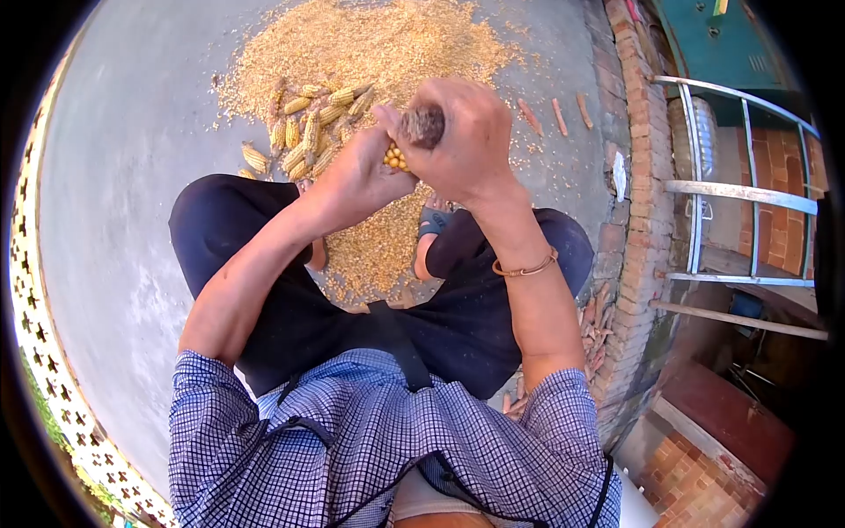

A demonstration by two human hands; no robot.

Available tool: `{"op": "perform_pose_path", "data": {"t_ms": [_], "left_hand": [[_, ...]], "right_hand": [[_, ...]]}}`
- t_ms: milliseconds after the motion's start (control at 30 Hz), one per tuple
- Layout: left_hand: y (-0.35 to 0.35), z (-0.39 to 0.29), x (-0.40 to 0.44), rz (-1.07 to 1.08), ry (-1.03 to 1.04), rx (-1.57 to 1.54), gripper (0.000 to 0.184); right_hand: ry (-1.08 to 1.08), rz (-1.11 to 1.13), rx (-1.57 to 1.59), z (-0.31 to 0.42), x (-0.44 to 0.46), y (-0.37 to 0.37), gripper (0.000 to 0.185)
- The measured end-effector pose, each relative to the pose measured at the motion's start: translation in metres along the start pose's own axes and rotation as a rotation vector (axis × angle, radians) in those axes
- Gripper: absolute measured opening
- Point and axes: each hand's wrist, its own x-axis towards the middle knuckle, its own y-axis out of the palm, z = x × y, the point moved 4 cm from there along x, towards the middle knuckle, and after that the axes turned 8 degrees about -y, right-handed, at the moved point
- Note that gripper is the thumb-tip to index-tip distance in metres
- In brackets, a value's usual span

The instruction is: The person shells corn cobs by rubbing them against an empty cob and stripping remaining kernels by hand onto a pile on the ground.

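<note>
Both my hands meet in front of me above my knees. My right hand (471, 141) is wrapped round a dark, rough cob end (422, 127) that pokes out beside the thumb. My left hand (356, 176) is closed against it, round a corn cob whose yellow kernels (395, 157) show between the two hands. Whether these are one cob or two, I cannot tell. Below the hands, loose kernels (365, 255) lie between my feet. Several unshelled cobs (312, 132) are piled just beyond my left hand.
A wide heap of loose kernels (370, 44) spreads over the grey floor (132, 176). Bare cobs (559, 116) lie to the right, more (600, 326) by the low brick edge (647, 176). Beyond it stand a metal railing (748, 195) and a green cabinet (722, 48).
</note>
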Motion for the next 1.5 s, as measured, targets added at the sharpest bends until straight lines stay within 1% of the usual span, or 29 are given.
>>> {"op": "perform_pose_path", "data": {"t_ms": [100, 133, 200, 233, 300, 367, 400, 433, 467, 500, 567, 600, 667, 700, 800, 833, 900, 933, 967, 1000, 1067, 1100, 1167, 1200, 1233, 1333, 1367, 1467, 1500], "left_hand": [[-0.001, -0.002, -0.001, -0.037, 0.033, 0.14, 0.022], [-0.001, -0.004, 0.001, -0.053, 0.057, 0.175, 0.022], [0.0, -0.008, 0.004, 0.014, -0.022, 0.306, 0.027], [0.001, -0.009, 0.005, 0.047, -0.063, 0.37, 0.029], [0.001, -0.007, 0.009, 0.011, -0.104, 0.15, 0.03], [0.0, 0.0, 0.014, -0.034, -0.104, -0.062, 0.036], [-0.001, -0.001, 0.013, 0.023, -0.222, -0.207, 0.039], [-0.003, -0.008, 0.011, 0.082, -0.338, -0.351, 0.041], [-0.003, -0.01, 0.008, 0.141, -0.456, -0.495, 0.043], [0.0, -0.007, 0.009, 0.14, -0.447, -0.558, 0.047], [0.0, -0.006, 0.01, 0.156, -0.451, -0.643, 0.044], [0.001, -0.005, 0.01, 0.164, -0.457, -0.687, 0.042], [-0.001, 0.0, 0.01, 0.18, -0.366, -0.568, 0.039], [0.0, 0.003, 0.01, 0.192, -0.32, -0.509, 0.038], [0.006, -0.017, 0.008, -0.048, 0.219, -0.135, 0.034], [0.009, -0.021, 0.006, 0.003, 0.13, 0.009, 0.027], [0.013, -0.011, 0.003, 0.065, -0.011, -0.007, 0.026], [0.013, -0.007, 0.007, 0.088, -0.069, -0.01, 0.025], [0.011, -0.011, 0.01, 0.046, -0.028, 0.028, 0.025], [0.01, -0.011, 0.012, 0.036, -0.042, 0.022, 0.025], [0.009, -0.006, 0.016, 0.011, -0.072, 0.004, 0.026], [0.006, -0.009, 0.016, 0.012, -0.043, 0.026, 0.033], [0.003, -0.007, 0.012, 0.115, -0.338, -0.309, 0.037], [0.003, -0.007, 0.009, 0.167, -0.486, -0.478, 0.039], [0.002, -0.001, 0.011, 0.209, -0.508, -0.513, 0.042], [0.002, -0.001, 0.011, 0.115, -0.192, -0.428, 0.043], [0.004, 0.002, 0.005, 0.005, -0.025, -0.259, 0.045], [0.002, 0.0, 0.006, 0.174, -0.14, -0.123, 0.049], [0.004, -0.002, 0.007, 0.17, -0.131, -0.179, 0.047]], "right_hand": [[0.063, -0.055, -0.051, -0.003, 0.001, 0.006, 0.038], [0.122, -0.016, -0.042, -0.006, 0.001, 0.006, 0.039], [0.24, 0.06, -0.02, -0.009, 0.001, 0.006, 0.041], [0.339, -0.009, 0.135, -0.017, -0.003, 0.004, 0.041], [0.528, -0.149, 0.447, -0.038, -0.012, -0.002, 0.04], [0.614, -0.348, 0.639, -0.042, -0.01, -0.029, 0.037], [0.66, -0.448, 0.734, -0.041, -0.01, -0.041, 0.036], [0.684, -0.443, 0.761, -0.038, -0.011, -0.045, 0.032], [0.593, -0.4, 0.732, -0.034, -0.009, -0.042, 0.031], [0.503, -0.354, 0.702, -0.03, -0.01, -0.035, 0.03], [0.197, -0.149, 0.39, -0.021, -0.008, -0.027, 0.031], [0.037, -0.092, 0.245, -0.014, -0.008, -0.023, 0.032], [-0.095, 0.025, 0.117, 0.004, -0.005, -0.006, 0.029], [-0.083, -0.003, 0.071, 0.004, -0.005, -0.001, 0.033], [0.124, 0.015, 0.016, 0.006, -0.006, -0.001, 0.035], [0.197, 0.033, -0.016, 0.004, -0.005, 0.002, 0.035], [0.355, 0.079, -0.072, 0.001, -0.007, 0.007, 0.035], [0.363, 0.057, -0.032, -0.001, -0.006, 0.005, 0.034], [0.372, 0.033, 0.01, -0.003, -0.005, 0.002, 0.034], [0.377, 0.011, 0.055, -0.004, -0.004, -0.001, 0.034], [0.49, -0.2, 0.48, -0.015, -0.007, -0.005, 0.03], [0.544, -0.303, 0.696, -0.021, -0.009, -0.007, 0.028], [0.516, -0.28, 0.677, -0.018, -0.009, -0.017, 0.026], [0.477, -0.235, 0.635, -0.017, -0.012, -0.013, 0.029], [0.437, -0.193, 0.593, -0.015, -0.013, -0.009, 0.032], [-0.1, -0.036, 0.056, 0.019, -0.002, 0.0, 0.041], [0.037, 0.084, 0.165, 0.014, -0.007, 0.008, 0.041], [0.158, 0.031, 0.044, 0.02, -0.003, 0.008, 0.034], [0.251, 0.053, 0.038, 0.02, -0.003, 0.009, 0.034]]}}
